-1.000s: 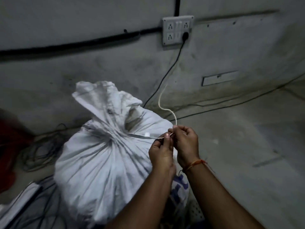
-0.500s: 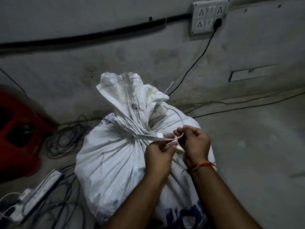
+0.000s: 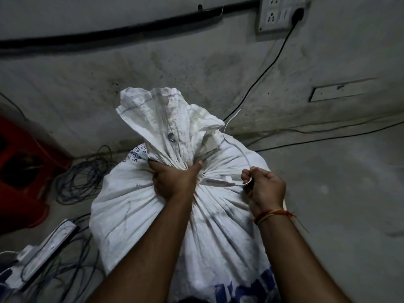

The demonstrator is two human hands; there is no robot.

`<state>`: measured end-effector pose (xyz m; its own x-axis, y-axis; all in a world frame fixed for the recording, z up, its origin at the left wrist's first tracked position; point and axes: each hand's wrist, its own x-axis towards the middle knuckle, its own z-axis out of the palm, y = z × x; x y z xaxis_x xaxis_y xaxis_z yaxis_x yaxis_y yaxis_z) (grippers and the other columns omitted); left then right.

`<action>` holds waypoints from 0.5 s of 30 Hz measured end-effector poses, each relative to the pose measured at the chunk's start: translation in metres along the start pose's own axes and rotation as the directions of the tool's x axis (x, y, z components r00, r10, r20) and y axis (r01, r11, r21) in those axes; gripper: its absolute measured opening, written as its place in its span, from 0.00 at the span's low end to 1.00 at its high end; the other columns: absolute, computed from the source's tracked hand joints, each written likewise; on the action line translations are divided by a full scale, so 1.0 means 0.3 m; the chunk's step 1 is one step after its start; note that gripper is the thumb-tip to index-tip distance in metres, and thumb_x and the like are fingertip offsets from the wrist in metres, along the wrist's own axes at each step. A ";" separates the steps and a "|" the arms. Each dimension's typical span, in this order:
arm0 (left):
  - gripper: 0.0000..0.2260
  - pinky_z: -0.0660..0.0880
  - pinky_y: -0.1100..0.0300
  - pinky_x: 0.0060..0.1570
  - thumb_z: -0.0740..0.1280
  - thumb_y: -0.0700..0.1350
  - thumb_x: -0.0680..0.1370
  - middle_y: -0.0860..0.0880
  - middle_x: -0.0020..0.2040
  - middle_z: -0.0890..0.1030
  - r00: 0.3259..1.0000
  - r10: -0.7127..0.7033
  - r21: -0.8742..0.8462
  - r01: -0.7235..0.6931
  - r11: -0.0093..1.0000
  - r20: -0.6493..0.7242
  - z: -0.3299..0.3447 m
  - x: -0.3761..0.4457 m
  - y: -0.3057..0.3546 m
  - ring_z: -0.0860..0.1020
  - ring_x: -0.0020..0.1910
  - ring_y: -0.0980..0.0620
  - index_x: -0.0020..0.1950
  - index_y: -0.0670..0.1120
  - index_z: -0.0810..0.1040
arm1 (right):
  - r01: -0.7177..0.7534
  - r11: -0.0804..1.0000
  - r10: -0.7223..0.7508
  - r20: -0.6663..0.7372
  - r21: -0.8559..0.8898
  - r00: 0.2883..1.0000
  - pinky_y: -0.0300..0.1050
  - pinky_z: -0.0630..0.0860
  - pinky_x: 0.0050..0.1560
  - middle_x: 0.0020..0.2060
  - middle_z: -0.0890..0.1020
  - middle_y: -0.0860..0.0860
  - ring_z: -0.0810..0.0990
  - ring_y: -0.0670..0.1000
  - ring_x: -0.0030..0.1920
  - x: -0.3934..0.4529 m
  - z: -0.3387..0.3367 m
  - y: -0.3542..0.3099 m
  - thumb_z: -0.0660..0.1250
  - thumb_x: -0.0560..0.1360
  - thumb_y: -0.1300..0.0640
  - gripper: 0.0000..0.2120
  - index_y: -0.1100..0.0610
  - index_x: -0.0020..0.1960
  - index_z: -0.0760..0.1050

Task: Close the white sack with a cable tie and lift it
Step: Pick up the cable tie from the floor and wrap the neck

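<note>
A full white woven sack (image 3: 135, 211) stands on the concrete floor, its gathered mouth flaring upward. A white cable tie (image 3: 215, 182) runs around the bunched neck; its head sits to the right of the neck and its long tail (image 3: 240, 152) loops up and back. My left hand (image 3: 172, 180) is clamped around the neck of the sack. Just right of the neck, my right hand (image 3: 264, 189) pinches the tie's tail where it leaves the head.
A grey wall with a black conduit (image 3: 122, 33) and a socket plate (image 3: 282, 13) stands behind the sack. A red plastic stool (image 3: 24, 169) is at the left, with coiled cables (image 3: 80, 178) and a power strip (image 3: 46, 246) on the floor. Thin wires (image 3: 328, 136) cross the floor at right.
My left hand let go of the tie and moved left to grip the sack's neck. My right hand kept the tail and shifted right. The view came closer to the sack.
</note>
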<state>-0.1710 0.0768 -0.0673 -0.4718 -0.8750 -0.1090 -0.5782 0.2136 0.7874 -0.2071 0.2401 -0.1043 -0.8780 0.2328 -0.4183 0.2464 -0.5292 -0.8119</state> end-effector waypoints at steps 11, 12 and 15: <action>0.19 0.81 0.59 0.49 0.81 0.52 0.62 0.49 0.49 0.87 0.980 -0.076 -0.568 0.169 0.805 0.184 0.008 0.120 -0.067 0.86 0.50 0.49 0.47 0.45 0.82 | 0.047 0.984 -0.079 -0.182 -0.173 0.980 0.48 0.72 0.35 0.25 0.83 0.55 0.77 0.55 0.28 0.023 0.047 0.065 0.64 0.68 0.65 0.16 0.57 0.25 0.82; 0.20 0.81 0.60 0.48 0.81 0.51 0.61 0.50 0.49 0.88 0.978 -0.023 -0.611 0.148 0.778 0.207 -0.002 0.122 -0.075 0.86 0.49 0.51 0.49 0.46 0.83 | 0.060 0.980 -0.093 -0.170 -0.188 0.981 0.48 0.72 0.34 0.24 0.83 0.54 0.76 0.54 0.26 0.020 0.065 0.073 0.63 0.68 0.65 0.16 0.56 0.25 0.82; 0.26 0.80 0.59 0.57 0.82 0.49 0.62 0.52 0.53 0.87 0.954 0.149 -0.631 0.052 0.774 0.261 -0.035 0.144 -0.078 0.86 0.51 0.57 0.58 0.44 0.83 | 0.166 0.932 -0.199 -0.072 -0.321 0.977 0.50 0.77 0.33 0.24 0.83 0.54 0.78 0.52 0.23 0.015 0.135 0.086 0.64 0.68 0.60 0.12 0.55 0.27 0.80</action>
<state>-0.1708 0.0294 -0.0840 -0.7103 -0.6888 -0.1449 -0.0520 -0.1539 0.9867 -0.2213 0.1946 -0.1106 -0.8778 0.3911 -0.2766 0.2158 -0.1927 -0.9572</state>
